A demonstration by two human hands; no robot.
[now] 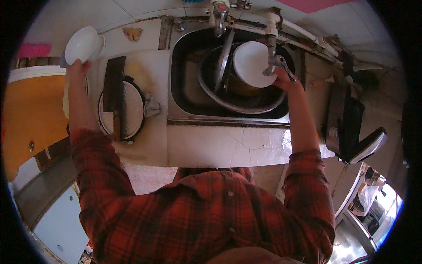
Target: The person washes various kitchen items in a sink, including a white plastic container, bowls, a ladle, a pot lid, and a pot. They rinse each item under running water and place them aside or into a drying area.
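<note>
At the far left of the counter, my left hand (pixel 79 67) grips the near rim of a white bowl (pixel 81 44), which is tilted against another white dish behind it. Over the sink (pixel 227 119), my right hand (pixel 286 79) holds a second white bowl (pixel 253 64) by its right edge, just under a metal tap (pixel 273 66). Below that bowl a large metal basin (pixel 244 108) sits in the sink, with a yellowish vessel (pixel 240 86) and a metal lid or pan (pixel 224 61) standing on edge in it. Whether water runs is not clear.
A cleaver (pixel 113 85) lies across a round white board or lid (pixel 133 112) left of the sink, beside a crumpled cloth or bag (pixel 151 105). A piece of ginger (pixel 133 33) lies behind. Another tap (pixel 220 19) overhangs the sink. An open-lidded dark container (pixel 349 125) stands at right.
</note>
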